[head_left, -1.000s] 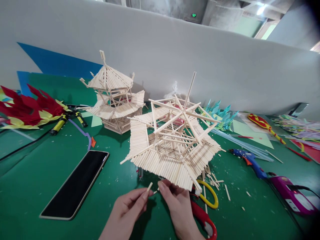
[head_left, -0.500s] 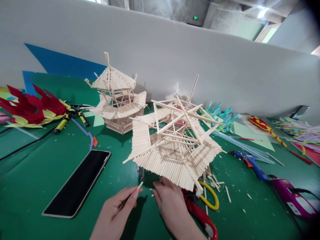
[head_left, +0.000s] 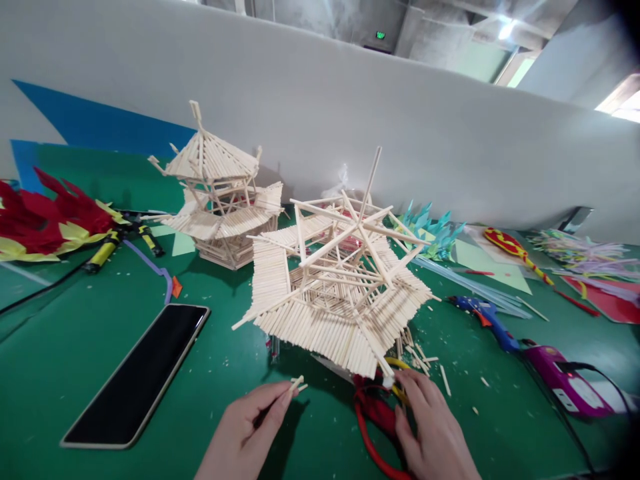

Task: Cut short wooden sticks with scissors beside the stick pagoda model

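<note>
My left hand [head_left: 253, 427] is closed in a pinch on short wooden sticks [head_left: 298, 383], whose ends poke out past the fingertips. To its right, my right hand [head_left: 433, 423] is curled round the handles of the red and yellow scissors [head_left: 377, 417]. Their blade reaches left under the roof edge, and part of the yellow handle is hidden by my fingers. Just beyond both hands stands a pavilion model of wooden sticks [head_left: 313, 333], with a slatted lower roof and an open frame of beams above it.
A finished-looking stick pagoda [head_left: 215, 160] stands behind on the left. A phone [head_left: 137, 377] lies at left on the green table [head_left: 225, 373]. At right are a blue glue gun [head_left: 493, 323], a purple power block [head_left: 567, 380] and scattered stick offcuts [head_left: 420, 357].
My right hand has moved right, from under the roof edge to the scissors, which have turned. More than one stick end now shows in my left hand. The view has shifted slightly.
</note>
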`<state>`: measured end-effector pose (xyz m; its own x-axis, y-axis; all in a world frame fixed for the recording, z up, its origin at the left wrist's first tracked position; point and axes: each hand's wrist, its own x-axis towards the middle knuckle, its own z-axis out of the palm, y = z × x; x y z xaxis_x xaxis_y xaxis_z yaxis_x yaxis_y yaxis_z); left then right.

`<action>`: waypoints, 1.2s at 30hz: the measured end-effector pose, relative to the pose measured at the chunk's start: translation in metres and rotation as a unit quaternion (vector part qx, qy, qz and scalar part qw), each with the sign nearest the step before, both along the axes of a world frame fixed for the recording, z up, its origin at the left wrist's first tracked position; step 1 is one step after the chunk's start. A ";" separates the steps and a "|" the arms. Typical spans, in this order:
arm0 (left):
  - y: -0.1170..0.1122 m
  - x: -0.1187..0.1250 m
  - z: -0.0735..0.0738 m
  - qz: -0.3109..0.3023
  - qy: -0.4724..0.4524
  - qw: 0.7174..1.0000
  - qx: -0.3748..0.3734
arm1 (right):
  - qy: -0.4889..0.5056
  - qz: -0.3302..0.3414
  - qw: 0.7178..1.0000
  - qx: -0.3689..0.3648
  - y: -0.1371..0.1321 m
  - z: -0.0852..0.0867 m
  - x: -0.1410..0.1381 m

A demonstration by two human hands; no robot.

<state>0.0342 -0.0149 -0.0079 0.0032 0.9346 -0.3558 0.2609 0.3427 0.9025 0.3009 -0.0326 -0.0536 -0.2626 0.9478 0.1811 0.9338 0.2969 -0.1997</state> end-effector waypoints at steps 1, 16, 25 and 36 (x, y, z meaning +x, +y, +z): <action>0.000 0.001 0.000 -0.007 0.003 1.000 0.000 | -0.010 0.008 1.000 -0.008 0.003 0.001 -0.002; -0.004 -0.003 0.001 0.035 -0.011 0.999 -0.025 | 0.189 0.021 0.972 -0.142 0.007 0.028 -0.012; -0.003 -0.005 -0.004 0.090 -0.107 0.988 -0.071 | 0.481 -0.082 0.778 -0.395 -0.007 0.027 -0.036; -0.004 -0.007 -0.012 0.161 -0.188 0.963 -0.110 | 0.349 -0.060 0.878 -0.322 0.008 0.037 -0.051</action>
